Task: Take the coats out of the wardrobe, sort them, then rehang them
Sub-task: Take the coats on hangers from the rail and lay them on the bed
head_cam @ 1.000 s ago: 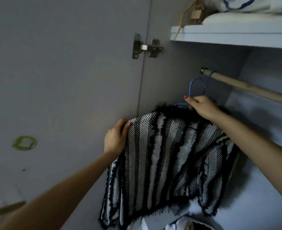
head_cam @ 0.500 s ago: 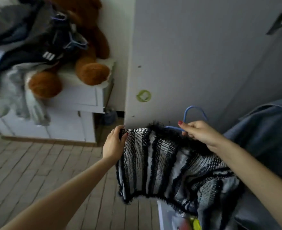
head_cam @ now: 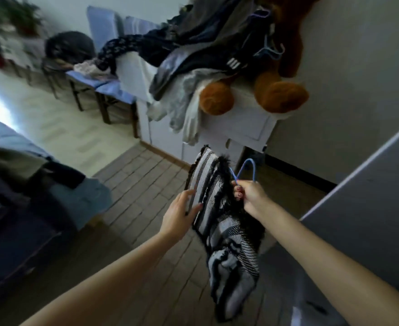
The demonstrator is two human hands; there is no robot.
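One second back I had this striped coat [head_cam: 219, 208] at the wardrobe rail; now it hangs mid-room, near the heaped dresser [head_cam: 243, 128]. My right hand [head_cam: 250, 196] clamps its blue hanger [head_cam: 245, 170], left hand [head_cam: 182, 212] flat-fingered against the fabric. Removal done, sorting next.

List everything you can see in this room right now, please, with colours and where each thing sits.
striped coat: one, black and white, hanging between the hands
hanger: one, blue, hook above the right hand
clothes pile: one, dark and grey, on the white cabinet
teddy bear: one, brown, on the cabinet against the wall
white cabinet: one, beside the wall
wardrobe door: one, grey, at right
bed: one, blue cover, at left
left hand: fingers straight, touching the coat's edge
right hand: grips the hanger
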